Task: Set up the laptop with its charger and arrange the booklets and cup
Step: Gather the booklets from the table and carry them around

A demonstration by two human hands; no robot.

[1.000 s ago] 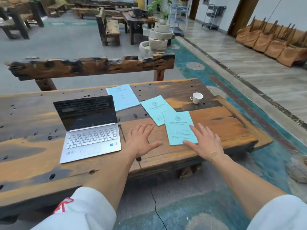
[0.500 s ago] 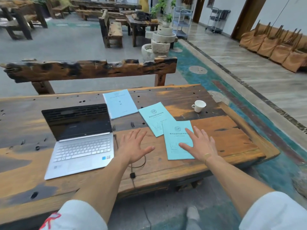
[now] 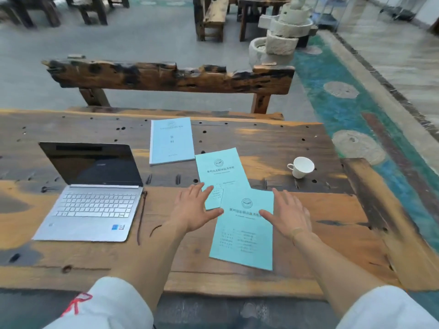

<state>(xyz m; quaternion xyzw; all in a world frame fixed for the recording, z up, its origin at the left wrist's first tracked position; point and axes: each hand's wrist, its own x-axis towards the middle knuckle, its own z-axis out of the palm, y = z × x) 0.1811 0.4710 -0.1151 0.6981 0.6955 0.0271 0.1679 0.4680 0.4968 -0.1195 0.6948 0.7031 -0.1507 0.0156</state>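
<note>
An open silver laptop with a dark screen sits at the left of the wooden table. A dark charger cable runs along its right side. Three booklets lie on the table: a pale blue one at the back, a teal one in the middle, and a nearer teal one overlapping it. My left hand is spread over the left edge of the teal booklets. My right hand is spread at the near booklet's right edge. A white cup stands to the right.
A rough wooden bench backrest runs along the table's far side. Stacked stone millstones and more wooden furniture stand on the floor beyond. The table's near edge is just above my white sleeves.
The view has moved closer to the table. My left hand has shifted right from the bare wood onto the booklets, and both hands now flank the near teal booklet.
</note>
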